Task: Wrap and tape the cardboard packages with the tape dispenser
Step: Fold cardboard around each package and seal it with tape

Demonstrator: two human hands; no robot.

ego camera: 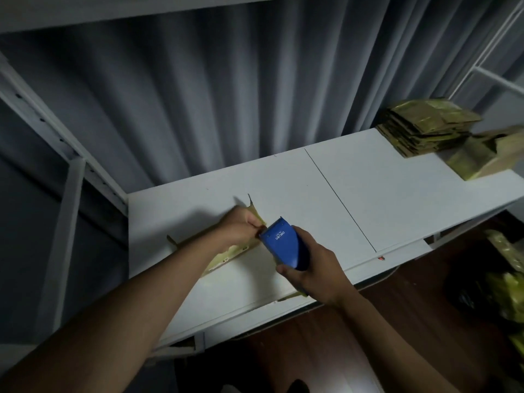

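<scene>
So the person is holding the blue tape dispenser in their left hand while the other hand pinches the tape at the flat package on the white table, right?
Not quite: the blue tape dispenser is gripped in the right hand, not the left. The left hand is the one pinching the tape at the flat package on the white table. The head view shows this.

Left hand [241, 226] hides much of the flat package [224, 255]

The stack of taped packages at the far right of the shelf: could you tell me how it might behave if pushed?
The stack probably slides unevenly: its packages lie askew, so upper ones may shift off. Their tape looks glossy, likely slippery. Flat pieces seem unlikely to roll.
</scene>
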